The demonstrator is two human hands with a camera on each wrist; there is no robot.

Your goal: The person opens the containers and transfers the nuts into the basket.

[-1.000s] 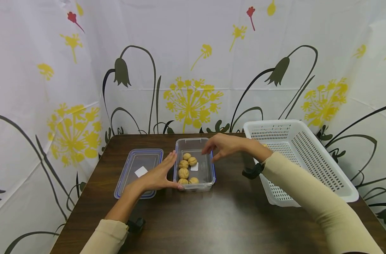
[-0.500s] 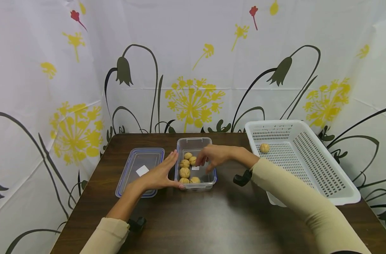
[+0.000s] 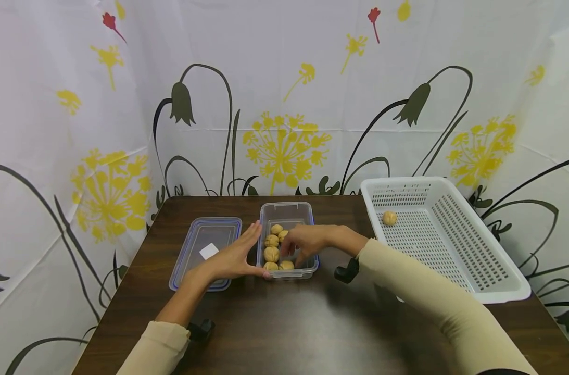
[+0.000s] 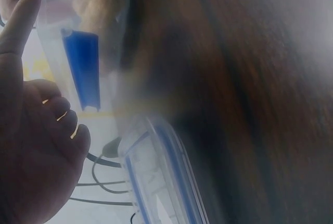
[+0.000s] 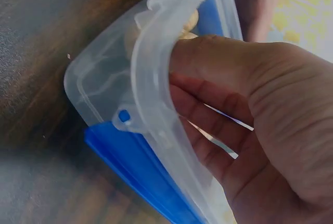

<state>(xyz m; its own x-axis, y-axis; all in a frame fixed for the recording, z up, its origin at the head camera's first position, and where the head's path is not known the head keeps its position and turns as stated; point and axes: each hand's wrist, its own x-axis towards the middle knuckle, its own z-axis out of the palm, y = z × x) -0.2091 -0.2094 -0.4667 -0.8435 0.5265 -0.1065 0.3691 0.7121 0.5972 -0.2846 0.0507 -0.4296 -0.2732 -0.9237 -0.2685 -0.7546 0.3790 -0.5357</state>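
Note:
A clear plastic container (image 3: 288, 210) with blue side clips holds several walnuts (image 3: 271, 254), mostly along its left side. My left hand (image 3: 231, 259) rests against that side, fingers extended along the wall and thumb at the front left corner. Inside the container, my right hand (image 3: 308, 239) reaches down with thumb and fingers apart, just above a walnut (image 3: 286, 265) at the front. In the right wrist view the right thumb (image 5: 218, 60) dips past the container's rim (image 5: 151, 73); its tip is hidden, and no walnut shows between the fingers.
Left of the container lies its clear lid (image 3: 197, 245) with a blue seal and a white label. A white perforated basket (image 3: 457, 229) stands at the right, with one walnut (image 3: 389, 218) in it. A flowered curtain (image 3: 284, 78) hangs behind the dark wooden table (image 3: 284, 323).
My right hand has moved left and toward the front, from the container's right edge down into it. The walnut in the basket has come into full view. My left hand has stayed put.

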